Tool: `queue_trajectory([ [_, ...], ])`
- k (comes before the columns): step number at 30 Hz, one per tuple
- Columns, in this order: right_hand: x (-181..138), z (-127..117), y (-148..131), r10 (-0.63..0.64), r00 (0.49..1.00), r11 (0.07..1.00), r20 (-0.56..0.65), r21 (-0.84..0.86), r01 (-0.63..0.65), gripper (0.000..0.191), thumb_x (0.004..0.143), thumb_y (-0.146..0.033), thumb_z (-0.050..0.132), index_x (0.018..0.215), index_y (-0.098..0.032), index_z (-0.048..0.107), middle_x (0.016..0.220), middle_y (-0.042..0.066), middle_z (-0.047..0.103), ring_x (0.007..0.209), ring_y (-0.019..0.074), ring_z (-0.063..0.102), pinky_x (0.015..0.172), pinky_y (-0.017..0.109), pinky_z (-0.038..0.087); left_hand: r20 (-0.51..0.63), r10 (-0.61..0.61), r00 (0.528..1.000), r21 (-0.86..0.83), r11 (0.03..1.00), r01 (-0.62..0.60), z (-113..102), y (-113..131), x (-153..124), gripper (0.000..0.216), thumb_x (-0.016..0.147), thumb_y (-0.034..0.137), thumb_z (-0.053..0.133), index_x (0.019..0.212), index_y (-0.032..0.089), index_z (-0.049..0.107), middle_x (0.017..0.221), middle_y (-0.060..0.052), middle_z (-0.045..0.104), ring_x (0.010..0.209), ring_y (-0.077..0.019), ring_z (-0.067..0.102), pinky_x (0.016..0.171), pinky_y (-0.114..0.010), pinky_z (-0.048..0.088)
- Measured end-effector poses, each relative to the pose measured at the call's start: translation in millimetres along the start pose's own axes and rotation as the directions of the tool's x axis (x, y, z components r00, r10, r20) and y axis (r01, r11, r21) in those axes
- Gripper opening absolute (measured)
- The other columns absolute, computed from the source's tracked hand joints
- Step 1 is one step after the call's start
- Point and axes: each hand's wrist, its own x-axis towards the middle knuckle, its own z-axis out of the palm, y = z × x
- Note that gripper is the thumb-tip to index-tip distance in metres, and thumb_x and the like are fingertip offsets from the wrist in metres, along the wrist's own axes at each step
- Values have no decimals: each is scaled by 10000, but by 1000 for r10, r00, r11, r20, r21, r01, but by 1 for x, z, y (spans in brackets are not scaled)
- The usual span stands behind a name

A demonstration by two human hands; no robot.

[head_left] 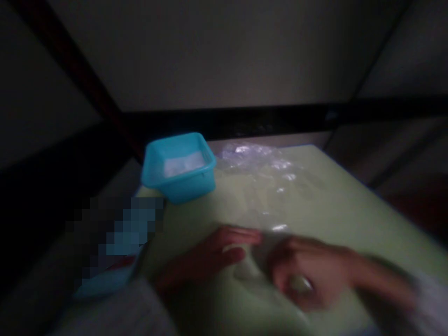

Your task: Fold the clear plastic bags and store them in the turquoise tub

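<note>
A clear, crinkled plastic sheet or bag (266, 179) lies over the table in front of me and runs toward my hands. My left hand (224, 247) rests low at its near left part, fingers stretched out and thumb held apart from them. To the right, my right hand (311, 273) is closed with curled fingers. Clear plastic shows as a glint inside the curl, and the hand appears to grip it. Motion blur and dim light hide the exact finger contact.
A turquoise plastic basket (189, 186) with something white inside stands at the table's far left. The pale yellow-green table (336, 200) has a blue edge along its right side. A light wall with a dark band rises behind. A pixelated patch covers the left side.
</note>
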Motion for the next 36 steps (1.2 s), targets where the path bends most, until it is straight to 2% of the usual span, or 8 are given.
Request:
queue_trajectory([
  [7, 2, -24, 9, 216, 947, 913, -239, 393, -109, 88, 642, -69, 551, 682, -144, 573, 611, -38, 531, 543, 70, 466, 494, 174, 366, 22, -90, 996, 133, 987, 87, 0, -12, -5, 720, 703, 695, 608, 1212, 185, 609, 1304, -121, 557, 1203, -327, 500, 1041, -420, 352],
  [10, -1, -32, 14, 230, 934, 890, -273, 447, -89, 36, 732, -150, 604, 705, -144, 580, 617, -38, 526, 548, 70, 461, 504, 179, 371, 72, -124, 990, 148, 983, 112, 3, -8, 3, 444, 785, 521, 638, 1065, 182, 695, 1267, -96, 599, 1176, -280, 535, 1016, -370, 381],
  [13, -12, -44, 14, 235, 936, 861, -262, 504, -76, 304, 812, -442, 619, 856, -142, 633, 779, 26, 622, 727, 130, 576, 674, 260, 456, 80, -77, 994, 66, 995, 72, 5, -7, 10, 297, 914, 344, 491, 915, 181, 739, 1207, -63, 646, 1083, -209, 607, 952, -305, 431],
  [15, -23, -52, 14, 243, 949, 832, -199, 546, -99, 600, 707, -661, 626, 1040, -162, 632, 1011, 86, 652, 975, 214, 593, 866, 366, 435, 52, -52, 997, 33, 998, 51, 5, -10, 12, 286, 913, 324, 489, 979, 186, 731, 1202, -63, 650, 1087, -208, 610, 950, -308, 436],
  [18, -36, -56, 17, 269, 955, 831, -123, 531, -165, 815, 519, -623, 778, 1181, -197, 570, 1209, 100, 593, 1155, 257, 521, 987, 421, 358, 5, -54, 999, 13, 998, 54, 4, -16, 14, 305, 896, 334, 511, 1080, 182, 701, 1171, -75, 664, 1102, -221, 607, 954, -322, 438],
  [24, -31, -43, 27, 257, 953, 873, -157, 461, -160, 502, 696, -310, 775, 1135, -159, 581, 1160, 95, 589, 1031, 192, 588, 889, 379, 464, -14, -167, 986, -62, 984, 166, 0, -14, 18, 321, 903, 336, 499, 1095, 167, 692, 1132, -63, 684, 1038, -231, 636, 929, -332, 452],
  [28, -23, -39, 28, 306, 924, 896, -230, 398, -198, 221, 840, -294, 642, 981, -129, 602, 969, 65, 651, 892, 151, 620, 781, 328, 503, -31, -277, 960, -157, 950, 269, -2, -12, 19, 343, 888, 378, 519, 1073, 153, 699, 1109, -63, 693, 1058, -262, 625, 946, -382, 443],
  [36, -11, -32, 31, 441, 851, 795, -284, 564, -223, 294, 937, -443, 466, 900, -155, 511, 907, 75, 663, 821, 151, 650, 761, 351, 527, -4, -373, 928, -548, 777, 310, -2, -24, 22, 365, 867, 449, 568, 1018, 145, 701, 1121, -93, 686, 1068, -272, 628, 973, -421, 445],
])
